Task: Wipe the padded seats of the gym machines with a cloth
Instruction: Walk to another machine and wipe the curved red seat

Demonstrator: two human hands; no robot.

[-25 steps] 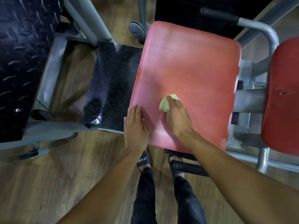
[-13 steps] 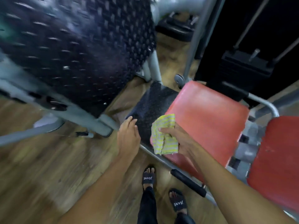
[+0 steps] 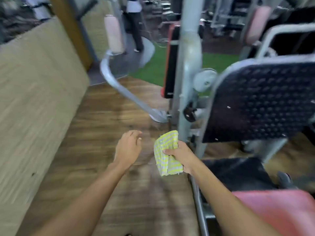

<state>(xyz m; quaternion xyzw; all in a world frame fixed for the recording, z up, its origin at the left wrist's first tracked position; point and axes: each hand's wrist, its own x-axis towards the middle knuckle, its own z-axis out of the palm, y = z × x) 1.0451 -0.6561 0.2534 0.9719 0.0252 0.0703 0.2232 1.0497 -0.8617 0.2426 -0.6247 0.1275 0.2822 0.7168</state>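
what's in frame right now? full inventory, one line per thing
cloth: 1, yellow-white check, held in right hand
red seat: 1, red, bottom right
tread footplate: 1, black, right, tilted
machine post: 1, grey, centre
roller pads: 2, pink, upper left and upper right
upright pad: 1, black with red edge, left of post
floor: wood, brown; green turf behind
bystander: 1, blurred, top centre
left hand: 1, open, empty, over floor
right hand: 1, grip shut on cloth
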